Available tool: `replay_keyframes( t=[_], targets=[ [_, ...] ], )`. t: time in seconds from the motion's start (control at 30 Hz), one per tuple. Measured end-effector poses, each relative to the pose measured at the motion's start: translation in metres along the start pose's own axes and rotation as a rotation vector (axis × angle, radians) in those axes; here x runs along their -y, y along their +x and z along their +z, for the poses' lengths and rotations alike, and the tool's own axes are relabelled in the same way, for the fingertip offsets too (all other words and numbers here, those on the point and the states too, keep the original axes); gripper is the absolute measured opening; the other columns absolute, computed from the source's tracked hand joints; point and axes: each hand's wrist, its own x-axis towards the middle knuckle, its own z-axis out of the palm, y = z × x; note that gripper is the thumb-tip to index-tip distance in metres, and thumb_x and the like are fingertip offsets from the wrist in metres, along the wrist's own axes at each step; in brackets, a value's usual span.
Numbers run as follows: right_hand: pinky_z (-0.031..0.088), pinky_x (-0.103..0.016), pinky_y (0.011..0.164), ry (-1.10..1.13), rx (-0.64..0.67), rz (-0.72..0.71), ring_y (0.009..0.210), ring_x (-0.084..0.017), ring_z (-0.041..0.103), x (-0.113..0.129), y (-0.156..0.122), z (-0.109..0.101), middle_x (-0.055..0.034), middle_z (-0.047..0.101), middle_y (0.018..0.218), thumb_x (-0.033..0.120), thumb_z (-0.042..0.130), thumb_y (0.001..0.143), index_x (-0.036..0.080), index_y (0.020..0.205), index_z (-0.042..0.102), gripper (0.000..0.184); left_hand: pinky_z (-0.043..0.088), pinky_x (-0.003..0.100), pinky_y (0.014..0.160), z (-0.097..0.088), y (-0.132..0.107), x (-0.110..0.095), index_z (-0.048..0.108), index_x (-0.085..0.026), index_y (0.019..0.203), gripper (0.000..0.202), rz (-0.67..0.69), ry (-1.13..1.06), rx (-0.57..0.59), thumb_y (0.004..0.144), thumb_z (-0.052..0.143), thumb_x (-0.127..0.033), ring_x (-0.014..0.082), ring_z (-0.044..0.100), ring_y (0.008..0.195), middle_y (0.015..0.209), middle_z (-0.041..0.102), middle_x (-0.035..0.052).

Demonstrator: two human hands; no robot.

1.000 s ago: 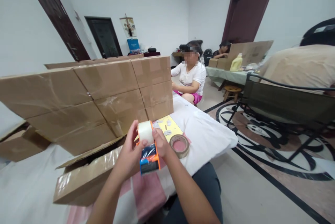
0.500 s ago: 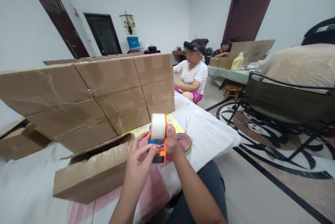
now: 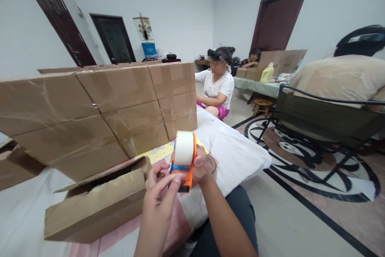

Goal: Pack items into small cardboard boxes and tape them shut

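My right hand grips an orange and blue tape dispenser by its right side. A wide roll of whitish tape sits in the top of it. My left hand is at the dispenser's lower front, thumb and forefinger pinched together on what looks like the tape's end, though the fingertips partly hide it. Behind my right wrist a second roll of tape lies on the bed. To the left of my left hand stands an open cardboard box with its flap up.
Taped cardboard boxes are stacked in a wall ahead. Another open box is at the far left. A person in white crouches beyond the stack. Someone sits in a folding chair on the right; a further person is behind a table.
The view has shifted slightly, and the box at left appears lower and further left. My left thumb and finger have stayed pinched at the dispenser, which tilts a little more.
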Motion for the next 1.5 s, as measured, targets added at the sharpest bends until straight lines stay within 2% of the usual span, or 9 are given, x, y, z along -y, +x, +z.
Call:
replay_keyframes(
  t=[0.1,0.23,0.47,0.77,0.87,0.97,1.13,1.37,1.5],
  targets=[
    [0.051,-0.038,0.073,-0.038,-0.053,-0.127,0.084,-0.027,0.061,0.001,0.002,-0.002,-0.0104,0.063,0.077,0.074,0.017,0.093,0.020,0.090,0.073,0.078,0.046,0.038,0.102,0.004,0.000,-0.008,0.081,-0.026,0.091,0.035,-0.041,-0.054,-0.001,0.086,0.064,-0.056,0.0270,0.051,0.120,0.117,0.053,0.0083],
    [0.050,-0.038,0.075,-0.071,-0.095,-0.142,0.081,-0.025,0.059,-0.003,0.001,0.001,-0.0098,0.062,0.080,0.066,0.017,0.097,0.021,0.089,0.071,0.071,0.049,0.033,0.094,0.005,-0.003,-0.009,0.080,-0.022,0.092,0.036,-0.074,-0.052,0.015,0.084,0.067,-0.055,0.0250,0.058,0.110,0.104,0.062,0.0079],
    [0.049,-0.037,0.074,-0.066,-0.063,-0.183,0.078,-0.025,0.058,-0.006,0.001,0.001,-0.0093,0.061,0.078,0.065,0.018,0.097,0.022,0.089,0.070,0.069,0.054,0.030,0.086,-0.001,-0.009,-0.013,0.079,-0.020,0.097,0.033,-0.124,-0.092,0.088,0.085,0.067,-0.049,0.0239,0.068,0.099,0.104,0.076,0.0079],
    [0.050,-0.038,0.080,-0.121,-0.070,-0.218,0.081,-0.025,0.060,0.002,0.002,-0.001,-0.0083,0.062,0.074,0.064,0.025,0.097,0.023,0.074,0.066,0.063,0.057,0.030,0.078,-0.004,-0.010,-0.015,0.077,-0.017,0.105,0.044,-0.266,-0.161,0.106,0.079,0.073,-0.052,0.0246,0.071,0.089,0.102,0.078,0.0095],
    [0.050,-0.039,0.084,-0.100,-0.065,-0.214,0.080,-0.025,0.061,0.002,0.006,-0.003,-0.0078,0.060,0.071,0.065,0.022,0.097,0.024,0.069,0.061,0.063,0.052,0.028,0.063,0.002,-0.014,-0.017,0.070,-0.013,0.120,0.060,-0.351,-0.223,0.153,0.078,0.071,-0.056,0.0189,0.065,0.060,0.067,0.073,0.0048],
    [0.050,-0.039,0.083,-0.085,-0.056,-0.207,0.077,-0.024,0.060,0.001,0.009,-0.006,-0.0074,0.059,0.069,0.066,0.020,0.097,0.024,0.066,0.057,0.064,0.043,0.025,0.055,0.009,-0.017,-0.019,0.061,-0.009,0.130,0.072,-0.415,-0.272,0.180,0.077,0.071,-0.058,0.0152,0.055,0.049,0.047,0.060,-0.0013],
    [0.048,-0.037,0.078,-0.133,-0.163,-0.141,0.075,-0.022,0.057,-0.008,0.003,-0.010,-0.0054,0.059,0.069,0.062,0.026,0.099,0.023,0.065,0.054,0.059,0.028,0.021,0.048,0.015,-0.018,-0.024,0.050,-0.008,0.141,0.072,-0.443,-0.275,0.263,0.083,0.065,-0.049,0.0089,0.038,0.044,0.049,0.061,-0.0014],
    [0.046,-0.033,0.069,-0.076,-0.309,-0.039,0.066,-0.018,0.051,-0.019,0.001,-0.018,-0.0023,0.052,0.064,0.062,0.040,0.096,0.022,0.061,0.054,0.055,0.026,0.020,0.046,0.021,-0.031,-0.031,0.050,-0.015,0.140,0.060,-0.449,-0.266,0.370,0.090,0.058,-0.048,0.0081,0.037,0.043,0.054,0.062,-0.0019],
    [0.042,-0.030,0.056,0.131,-0.369,0.101,0.055,-0.015,0.046,-0.025,0.007,-0.024,0.0007,0.047,0.058,0.064,0.044,0.093,0.021,0.060,0.051,0.055,0.026,0.021,0.048,0.025,-0.043,-0.031,0.049,-0.013,0.141,0.059,-0.481,-0.279,0.476,0.092,0.055,-0.046,0.0086,0.037,0.046,0.053,0.061,-0.0019]
  ],
)
